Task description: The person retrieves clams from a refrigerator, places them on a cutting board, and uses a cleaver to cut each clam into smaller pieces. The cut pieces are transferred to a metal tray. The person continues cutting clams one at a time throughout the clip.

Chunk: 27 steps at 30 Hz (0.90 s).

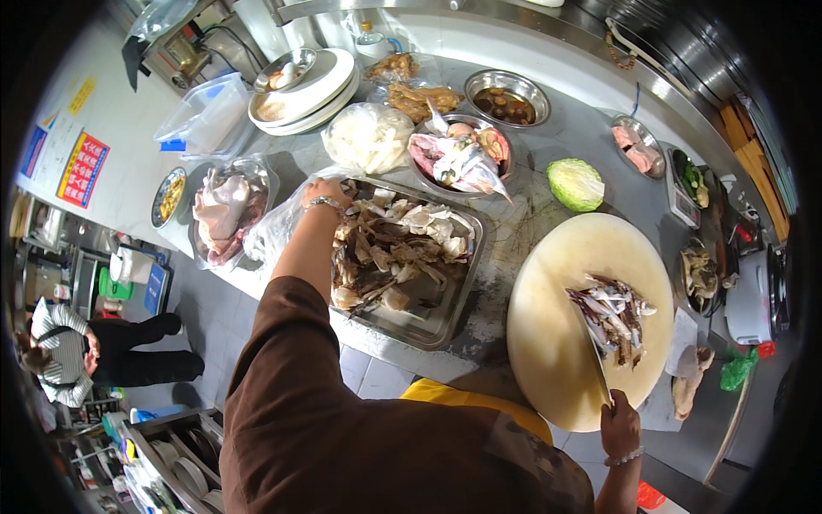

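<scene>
My right hand (620,425) grips the handle of a knife (598,360) at the near edge of a round cutting board (546,289). The blade lies along the left side of a pile of cut crab pieces (618,321) on the board. My left hand (327,193) is at the far left corner of a metal tray (443,337), beside a clear plastic bag (289,215). Its fingertips are partly hidden, so its grasp cannot be told. Many crab pieces (392,244) lie in the tray.
Behind the tray are a bowl of fish parts (459,157), a bag of pale strips (369,138), a bowl of dark liquid (507,106) and half a cabbage (575,184). Bagged poultry (221,205) sits left, near stacked plates (305,96). A kitchen scale (684,209) stands right. Another person (96,353) stands at far left.
</scene>
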{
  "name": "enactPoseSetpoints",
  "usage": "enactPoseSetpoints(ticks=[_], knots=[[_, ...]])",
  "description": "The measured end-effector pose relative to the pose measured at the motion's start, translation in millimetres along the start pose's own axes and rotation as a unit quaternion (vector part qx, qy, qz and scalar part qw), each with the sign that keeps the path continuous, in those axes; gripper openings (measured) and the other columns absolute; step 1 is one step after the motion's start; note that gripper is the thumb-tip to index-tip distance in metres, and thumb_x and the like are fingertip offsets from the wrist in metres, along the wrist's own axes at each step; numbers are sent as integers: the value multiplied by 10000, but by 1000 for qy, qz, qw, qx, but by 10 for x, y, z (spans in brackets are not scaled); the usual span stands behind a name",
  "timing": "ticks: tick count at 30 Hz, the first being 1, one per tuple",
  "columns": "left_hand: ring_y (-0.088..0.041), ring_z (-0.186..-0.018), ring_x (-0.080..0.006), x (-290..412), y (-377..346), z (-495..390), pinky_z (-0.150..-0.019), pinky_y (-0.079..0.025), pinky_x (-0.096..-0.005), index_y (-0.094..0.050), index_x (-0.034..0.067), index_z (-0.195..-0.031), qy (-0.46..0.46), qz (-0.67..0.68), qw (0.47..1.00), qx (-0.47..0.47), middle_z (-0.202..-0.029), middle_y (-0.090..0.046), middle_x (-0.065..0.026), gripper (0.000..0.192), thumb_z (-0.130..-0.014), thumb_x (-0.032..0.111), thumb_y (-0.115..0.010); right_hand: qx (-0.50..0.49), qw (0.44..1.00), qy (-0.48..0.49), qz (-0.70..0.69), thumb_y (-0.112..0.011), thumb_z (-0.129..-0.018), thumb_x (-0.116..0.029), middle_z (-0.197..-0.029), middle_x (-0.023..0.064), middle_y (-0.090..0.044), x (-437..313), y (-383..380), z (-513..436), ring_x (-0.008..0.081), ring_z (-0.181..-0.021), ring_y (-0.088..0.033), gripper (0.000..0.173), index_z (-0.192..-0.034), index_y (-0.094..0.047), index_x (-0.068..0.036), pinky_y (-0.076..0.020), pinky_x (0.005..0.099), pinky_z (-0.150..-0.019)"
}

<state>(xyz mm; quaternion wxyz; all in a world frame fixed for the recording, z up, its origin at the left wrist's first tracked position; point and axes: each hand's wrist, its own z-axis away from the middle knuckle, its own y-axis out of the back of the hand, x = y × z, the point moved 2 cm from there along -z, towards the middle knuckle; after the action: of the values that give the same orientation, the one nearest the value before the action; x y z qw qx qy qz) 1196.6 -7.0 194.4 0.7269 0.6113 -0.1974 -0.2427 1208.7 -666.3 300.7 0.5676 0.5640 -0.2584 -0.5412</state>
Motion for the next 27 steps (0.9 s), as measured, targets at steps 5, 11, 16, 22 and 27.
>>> enactPoseSetpoints(ticks=[5,11,16,22,27], knots=[[-580,-1025,-310,-56,86,55,-897,-465,-398,-615,105,-1016,-15,72,996,59,-1059,-624,-145,376,-756,366,-691,-14,1000,-6,-2,-588,-815,-99,-706,186,-619,14,43,-42,369,-667,-611,235,-1046,-568,-62,-478,451,-624],[-642,-706,-286,21,793,431,-661,-507,-379,-590,35,-864,-72,341,890,295,-780,-666,-134,279,-729,238,-725,-23,999,24,-15,-581,-816,-89,-791,196,-642,40,78,-61,384,-731,-620,198,-1009,-574,-50,-494,452,-662],[-583,-695,-174,1133,558,1816,-652,-485,-305,-580,41,-834,-386,398,830,-62,-778,-585,-74,166,-774,163,-675,-48,998,38,-35,-536,-859,-171,-855,221,-633,149,118,-114,401,-821,-606,215,-1028,-558,-40,-482,462,-715],[-604,-721,-277,2508,-160,3482,-642,-481,-375,-613,84,-879,-602,344,700,-170,-760,-620,-96,184,-724,161,-677,-63,997,7,-45,-519,-880,-236,-824,225,-615,205,277,-80,411,-814,-588,251,-1014,-540,-24,-463,458,-703],[-547,-910,-336,2643,-302,3661,-762,-462,-415,-590,81,-1032,-577,329,748,-11,-909,-601,-114,371,-695,161,-724,-65,994,16,-92,-547,-885,-226,-821,222,-621,157,392,223,405,-812,-597,246,-1010,-540,-14,-476,438,-691]])
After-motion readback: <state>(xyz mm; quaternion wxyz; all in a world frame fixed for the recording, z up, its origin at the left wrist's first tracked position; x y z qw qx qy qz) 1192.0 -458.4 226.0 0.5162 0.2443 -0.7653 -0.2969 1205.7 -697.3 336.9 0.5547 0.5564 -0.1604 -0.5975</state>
